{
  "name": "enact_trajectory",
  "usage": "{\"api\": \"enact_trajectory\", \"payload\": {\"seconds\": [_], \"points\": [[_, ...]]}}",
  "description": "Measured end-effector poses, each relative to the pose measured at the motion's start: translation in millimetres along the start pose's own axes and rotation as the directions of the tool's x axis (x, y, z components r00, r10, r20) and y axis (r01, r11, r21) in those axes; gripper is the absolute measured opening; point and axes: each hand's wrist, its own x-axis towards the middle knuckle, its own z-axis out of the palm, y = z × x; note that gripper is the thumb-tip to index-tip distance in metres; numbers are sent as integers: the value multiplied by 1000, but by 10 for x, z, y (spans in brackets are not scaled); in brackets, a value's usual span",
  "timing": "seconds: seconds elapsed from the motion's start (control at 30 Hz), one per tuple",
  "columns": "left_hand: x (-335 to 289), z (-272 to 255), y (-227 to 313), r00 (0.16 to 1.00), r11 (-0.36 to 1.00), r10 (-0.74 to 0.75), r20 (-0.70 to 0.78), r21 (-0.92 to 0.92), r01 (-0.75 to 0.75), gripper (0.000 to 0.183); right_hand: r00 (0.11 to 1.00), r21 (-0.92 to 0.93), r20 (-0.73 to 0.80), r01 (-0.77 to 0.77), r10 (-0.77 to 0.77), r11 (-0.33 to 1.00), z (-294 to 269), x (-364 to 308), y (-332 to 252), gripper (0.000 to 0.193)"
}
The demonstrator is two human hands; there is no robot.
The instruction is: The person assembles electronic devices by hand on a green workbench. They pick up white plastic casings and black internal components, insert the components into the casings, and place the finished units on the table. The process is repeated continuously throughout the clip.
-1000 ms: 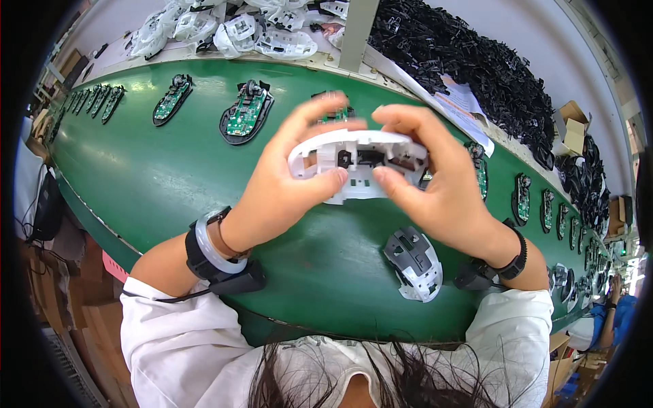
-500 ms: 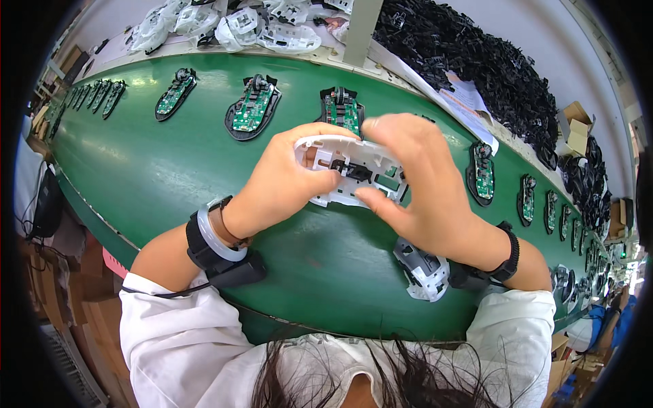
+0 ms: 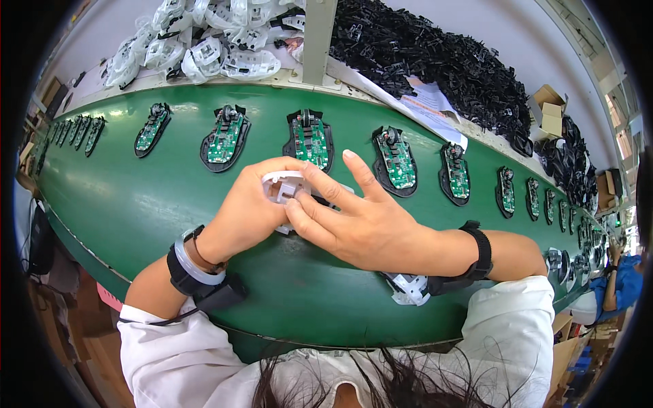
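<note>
A white plastic mouse shell (image 3: 280,183) is held above the green surface, its hollow inner side toward me. My left hand (image 3: 245,204) is closed around its left end. My right hand (image 3: 367,228) lies across the shell and covers most of it. Its thumb and some fingertips press at the shell's inner left end, with one finger raised away. Any small part under those fingertips is hidden. Just beyond my hands lies a black mouse base with a green circuit board (image 3: 310,144). A white and grey shell (image 3: 409,291) rests partly under my right forearm.
More mouse bases with boards (image 3: 396,163) are spaced in a row along the green conveyor belt (image 3: 170,197). White shells in clear bags (image 3: 204,58) are heaped behind a metal post (image 3: 316,44). A pile of small black parts (image 3: 428,61) covers the back shelf. Another person (image 3: 619,279) is at far right.
My right hand has moved left across the shell, from cupping its right end to pressing at its left end. The shell has turned and is now mostly covered. The view has shifted too.
</note>
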Motion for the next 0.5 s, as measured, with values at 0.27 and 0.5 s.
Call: {"api": "enact_trajectory", "payload": {"seconds": [0.27,0.5], "points": [[2,-62,138,998,999,-40,42,17,40,33,999,-50,28,-14,16,999,-73,42,-27,31],[-36,-150,234,919,911,-14,394,-374,175,74,985,688,-51,-84,164,721,-257,-5,272,44]]}}
